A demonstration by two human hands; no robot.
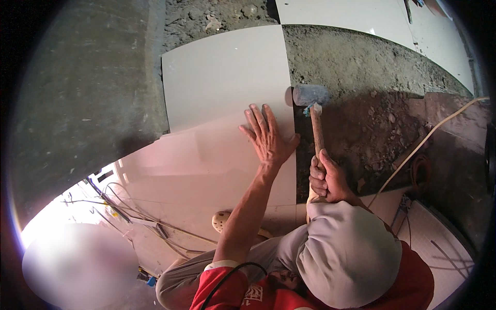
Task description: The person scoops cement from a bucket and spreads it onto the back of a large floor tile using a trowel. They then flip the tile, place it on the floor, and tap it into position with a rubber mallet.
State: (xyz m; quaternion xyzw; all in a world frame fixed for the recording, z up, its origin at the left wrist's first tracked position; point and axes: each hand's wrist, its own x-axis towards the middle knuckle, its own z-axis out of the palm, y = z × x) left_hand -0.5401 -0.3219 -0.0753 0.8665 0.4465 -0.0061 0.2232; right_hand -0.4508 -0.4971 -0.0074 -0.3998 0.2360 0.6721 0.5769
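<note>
A large glossy white floor tile (222, 77) lies before me. My left hand (268, 139) rests flat on it near its right edge, with fingers spread. My right hand (330, 178) is wrapped round the wooden handle of a mallet (310, 96). The mallet has a dark grey, rounded head, which stands at the tile's right edge, and its reflection shows in the glossy surface. Whether the head touches the edge, I cannot tell. Some blue-green material clings where head and handle meet. To the right of the tile lies rough grey mortar bed (356, 67).
A grey wall or slab (93, 77) rises at the left. More white tiles (346, 15) lie at the far right. A pale cable (439, 124) crosses the right side. Several cables (150, 214) run over the floor at lower left, near a tan perforated clog (220, 221).
</note>
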